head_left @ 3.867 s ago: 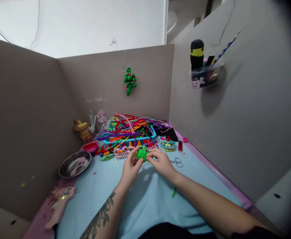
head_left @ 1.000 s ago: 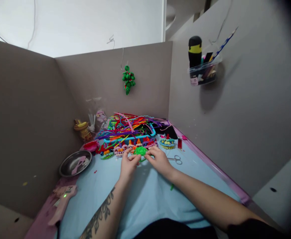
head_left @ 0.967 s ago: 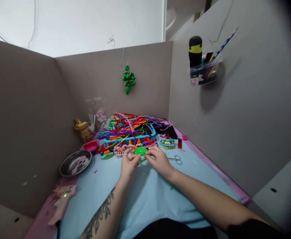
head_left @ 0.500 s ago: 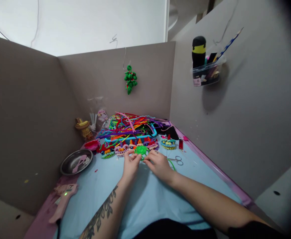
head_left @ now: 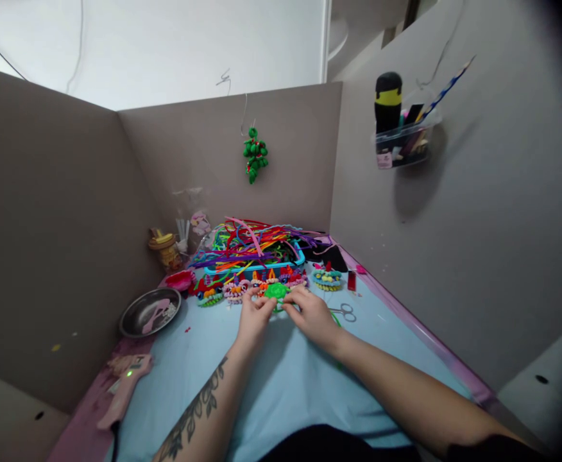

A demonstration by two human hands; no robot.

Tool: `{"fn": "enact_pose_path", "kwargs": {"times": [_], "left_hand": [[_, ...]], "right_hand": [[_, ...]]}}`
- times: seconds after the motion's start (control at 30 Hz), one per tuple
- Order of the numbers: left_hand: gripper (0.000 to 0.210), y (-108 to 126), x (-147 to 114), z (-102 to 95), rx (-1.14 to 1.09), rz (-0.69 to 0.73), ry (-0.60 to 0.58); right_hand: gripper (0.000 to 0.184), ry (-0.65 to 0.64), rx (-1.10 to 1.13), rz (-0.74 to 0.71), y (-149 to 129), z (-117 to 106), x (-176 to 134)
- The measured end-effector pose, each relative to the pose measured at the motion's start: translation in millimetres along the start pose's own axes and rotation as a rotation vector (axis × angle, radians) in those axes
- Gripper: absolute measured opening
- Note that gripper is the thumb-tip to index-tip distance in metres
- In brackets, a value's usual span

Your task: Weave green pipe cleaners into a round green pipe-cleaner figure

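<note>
Jointly, left hand [head_left: 253, 316], right hand [head_left: 314, 319], fingers pinching one green piece [head_left: 276, 290]; one pair of scissors [head_left: 342, 311] nearby.

The right hand [head_left: 312, 316] partly hides the scissors [head_left: 343, 311] and the green piece [head_left: 276, 290].

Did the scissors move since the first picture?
No. The scissors lie in the same spot, nearer the person than the small red piece; only the camera view shifted.
</note>
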State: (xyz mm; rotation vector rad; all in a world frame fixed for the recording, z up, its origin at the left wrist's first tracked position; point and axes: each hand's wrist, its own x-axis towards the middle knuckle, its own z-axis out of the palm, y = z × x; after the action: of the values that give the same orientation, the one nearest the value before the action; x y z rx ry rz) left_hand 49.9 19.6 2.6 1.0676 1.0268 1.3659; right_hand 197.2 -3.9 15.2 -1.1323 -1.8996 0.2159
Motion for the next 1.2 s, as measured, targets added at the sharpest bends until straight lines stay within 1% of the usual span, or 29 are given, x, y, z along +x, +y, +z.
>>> {"fn": "enact_pose_path", "kwargs": {"times": [0.07, 0.2, 0.37, 0.53, 0.77, 0.9, 1.0, 1.2], "left_hand": [[0.052, -1, 1, -0.8, 0.002, 0.037, -0.006], [0.054, 0, 1, -2.0, 0.025, 0.051, -0.013], [0.053, 2, 1, -3.1, 0.027, 0.04, -0.035], [0.054, 6, -1, -2.3, 0.031, 0.009, -0.055], [0.051, 8, -2, -2.2, 0.041, -0.021, -0.095], [0.055, 7, -1, -2.9, 0.048, -0.042, -0.093], [0.058, 6, 0, -3.3, 0.041, -0.064, -0.103], [0.056, 5, 0, -5.8, 0.044, -0.05, -0.151]], "right_hand": [[0.011, -0.014, -0.009, 0.009, 0, 1, 0], [0.012, -0.022, -0.01, 0.011, 4, 2, 3], [0.012, 0.018, 0.114, 0.065, 15, 1, 10], [0.012, -0.003, 0.208, 0.146, 21, -3, 16], [0.015, -0.051, 0.283, 0.208, 22, -3, 18], [0.016, -0.065, 0.344, 0.263, 21, 0, 17], [0.017, -0.068, 0.357, 0.266, 21, 2, 17], [0.019, -0.054, 0.394, 0.277, 21, 4, 16]]}}
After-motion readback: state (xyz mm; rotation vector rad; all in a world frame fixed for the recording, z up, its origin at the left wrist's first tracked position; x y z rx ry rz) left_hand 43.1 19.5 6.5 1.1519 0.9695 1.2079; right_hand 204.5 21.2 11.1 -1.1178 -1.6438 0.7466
